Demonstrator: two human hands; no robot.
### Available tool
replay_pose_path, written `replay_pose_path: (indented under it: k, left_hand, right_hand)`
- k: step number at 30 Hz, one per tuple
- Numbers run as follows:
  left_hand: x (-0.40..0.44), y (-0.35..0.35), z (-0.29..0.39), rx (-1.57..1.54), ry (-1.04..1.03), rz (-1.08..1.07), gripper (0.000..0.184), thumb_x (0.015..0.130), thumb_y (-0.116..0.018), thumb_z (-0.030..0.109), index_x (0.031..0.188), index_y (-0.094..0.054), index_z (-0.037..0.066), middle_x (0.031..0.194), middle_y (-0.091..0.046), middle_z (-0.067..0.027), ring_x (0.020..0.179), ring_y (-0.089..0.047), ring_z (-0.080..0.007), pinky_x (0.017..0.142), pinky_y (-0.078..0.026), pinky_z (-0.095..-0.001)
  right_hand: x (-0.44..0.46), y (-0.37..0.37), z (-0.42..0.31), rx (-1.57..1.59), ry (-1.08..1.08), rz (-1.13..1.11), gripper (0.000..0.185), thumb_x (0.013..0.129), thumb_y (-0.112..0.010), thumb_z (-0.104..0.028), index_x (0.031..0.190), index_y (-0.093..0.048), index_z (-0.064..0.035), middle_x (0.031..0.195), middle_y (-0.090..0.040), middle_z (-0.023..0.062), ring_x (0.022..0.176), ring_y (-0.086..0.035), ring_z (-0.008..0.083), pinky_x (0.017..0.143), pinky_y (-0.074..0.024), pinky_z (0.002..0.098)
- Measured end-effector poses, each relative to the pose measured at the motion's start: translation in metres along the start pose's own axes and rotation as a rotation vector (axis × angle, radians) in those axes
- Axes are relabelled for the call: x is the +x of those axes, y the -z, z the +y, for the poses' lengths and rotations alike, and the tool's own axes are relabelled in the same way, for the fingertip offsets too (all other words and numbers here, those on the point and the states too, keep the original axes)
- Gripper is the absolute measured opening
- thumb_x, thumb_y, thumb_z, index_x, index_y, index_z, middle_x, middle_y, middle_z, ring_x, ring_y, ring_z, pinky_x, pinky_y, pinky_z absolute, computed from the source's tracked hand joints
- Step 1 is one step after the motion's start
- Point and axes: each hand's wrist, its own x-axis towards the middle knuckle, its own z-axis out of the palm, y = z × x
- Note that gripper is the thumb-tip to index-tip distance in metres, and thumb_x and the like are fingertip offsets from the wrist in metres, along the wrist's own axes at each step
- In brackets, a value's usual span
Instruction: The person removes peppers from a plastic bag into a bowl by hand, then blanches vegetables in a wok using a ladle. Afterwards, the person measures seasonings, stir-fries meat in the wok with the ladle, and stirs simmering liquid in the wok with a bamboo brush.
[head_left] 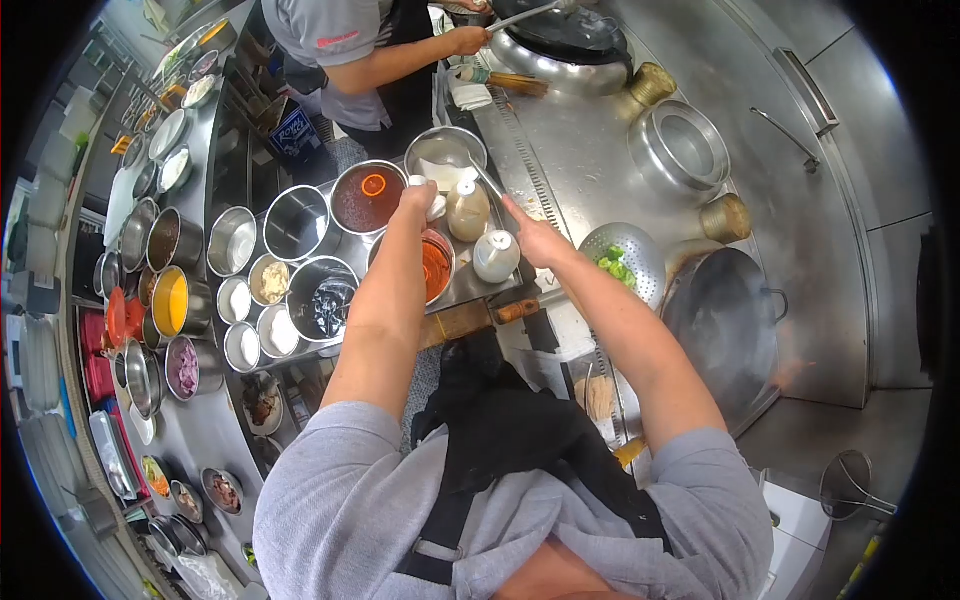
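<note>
My left hand (418,203) is closed around a white cloth-like item (437,208), above the pots of red-brown liquid (362,205) and red sauce (437,268). In my right hand (538,240) is the handle of a long metal ladle (487,178). It slants up and left to the rim of a steel bowl (425,150) with something pale inside; the ladle's head is not clear. Between my hands stand two squeeze bottles, one with tan liquid (467,212) and one whitish (496,257).
Right of my arm lie a strainer with broccoli (617,262) and a steaming wok (722,325). Ahead, a co-worker (375,65) handles another wok (565,40). Several seasoning pots (300,222) and a counter of ingredient bowls (190,365) are at left.
</note>
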Motion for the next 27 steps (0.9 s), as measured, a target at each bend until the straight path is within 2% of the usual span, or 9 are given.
replay_pose_path:
  k: [8,12,14,16,17,18,20,24,27]
  left_hand:
    - [0.005,-0.009,-0.001,0.054,-0.04,0.032,0.027,0.098,-0.058,0.033,0.111,-0.059,0.01,0.092,-0.065,-0.0069,0.072,-0.062,-0.0226,0.053,-0.048,-0.0433]
    - [0.02,-0.01,-0.009,0.015,-0.042,0.025,0.027,0.097,-0.058,0.033,0.112,-0.059,0.01,0.092,-0.065,-0.0068,0.072,-0.062,-0.0227,0.053,-0.048,-0.0432]
    - [0.019,-0.01,-0.008,-0.051,-0.008,0.023,0.027,0.097,-0.059,0.032,0.114,-0.059,0.011,0.092,-0.065,-0.0065,0.073,-0.062,-0.0229,0.054,-0.047,-0.0431]
    - [0.016,-0.012,-0.009,-0.064,-0.022,0.041,0.026,0.097,-0.059,0.031,0.113,-0.059,0.01,0.091,-0.064,-0.0066,0.07,-0.062,-0.0226,0.053,-0.047,-0.0424]
    - [0.017,-0.009,-0.009,-0.048,-0.051,0.014,0.027,0.097,-0.059,0.03,0.113,-0.059,0.009,0.091,-0.065,-0.0071,0.07,-0.062,-0.0226,0.053,-0.047,-0.0419]
    - [0.017,-0.006,-0.01,-0.031,-0.08,-0.011,0.028,0.096,-0.06,0.029,0.113,-0.059,0.008,0.09,-0.065,-0.0076,0.069,-0.062,-0.0226,0.052,-0.047,-0.0414]
    - [0.011,0.003,-0.012,-0.035,-0.106,-0.014,0.03,0.096,-0.061,0.029,0.115,-0.059,0.006,0.092,-0.066,-0.0086,0.07,-0.063,-0.0231,0.053,-0.048,-0.0415]
    - [-0.056,0.034,-0.021,-0.18,-0.332,-0.092,0.04,0.093,-0.064,0.028,0.118,-0.06,-0.003,0.097,-0.067,-0.0099,0.078,-0.066,-0.0196,0.062,-0.054,-0.036]
    - [-0.113,0.065,-0.03,-0.158,-0.406,-0.31,0.036,0.092,-0.068,0.028,0.117,-0.059,0.003,0.096,-0.065,-0.0053,0.077,-0.063,-0.0149,0.063,-0.052,-0.0291]
  right_hand:
    - [-0.016,0.021,-0.021,0.026,-0.071,-0.13,0.093,0.083,-0.047,0.004,0.158,-0.002,-0.0232,0.109,-0.065,0.0319,0.1,-0.066,0.0422,0.086,-0.0508,0.0468]
    - [-0.012,0.015,-0.005,0.068,-0.011,-0.134,0.086,0.091,-0.048,-0.004,0.158,0.001,-0.0268,0.116,-0.062,0.0343,0.108,-0.063,0.0431,0.093,-0.0492,0.0452]
    - [-0.009,0.009,0.005,0.05,0.068,-0.07,0.086,0.09,-0.048,-0.003,0.158,0.0,-0.0262,0.111,-0.064,0.0328,0.094,-0.067,0.0407,0.081,-0.0535,0.0447]
    - [-0.02,0.031,-0.01,0.21,-0.109,-0.223,0.085,0.092,-0.049,-0.004,0.158,-0.002,-0.029,0.093,-0.066,0.0229,0.068,-0.065,0.0293,0.06,-0.054,0.0404]
    - [-0.028,0.034,-0.012,0.58,-0.201,-0.285,0.082,0.096,-0.048,-0.005,0.158,-0.003,-0.0333,0.072,-0.053,0.0066,0.048,-0.047,0.0141,0.042,-0.0422,0.031]
    - [-0.031,0.028,-0.011,0.58,-0.202,-0.283,0.082,0.096,-0.048,-0.005,0.158,-0.003,-0.0333,0.072,-0.053,0.0066,0.048,-0.047,0.0141,0.042,-0.0422,0.031]
    - [-0.032,0.008,-0.005,1.316,-0.259,-0.338,0.077,0.1,-0.047,-0.008,0.158,-0.006,-0.0375,0.067,-0.041,-0.002,0.047,-0.036,0.0076,0.04,-0.0339,0.024]
    - [-0.069,-0.029,0.013,2.11,0.097,-0.339,0.066,0.105,-0.04,-0.011,0.156,-0.01,-0.0402,0.072,-0.038,-0.0005,0.044,-0.032,0.0038,0.038,-0.0336,0.0207]
    - [-0.135,-0.022,0.033,2.201,0.287,-0.168,0.066,0.105,-0.041,-0.012,0.156,-0.011,-0.0403,0.073,-0.037,0.0004,0.044,-0.032,0.0037,0.04,-0.0351,0.0213]
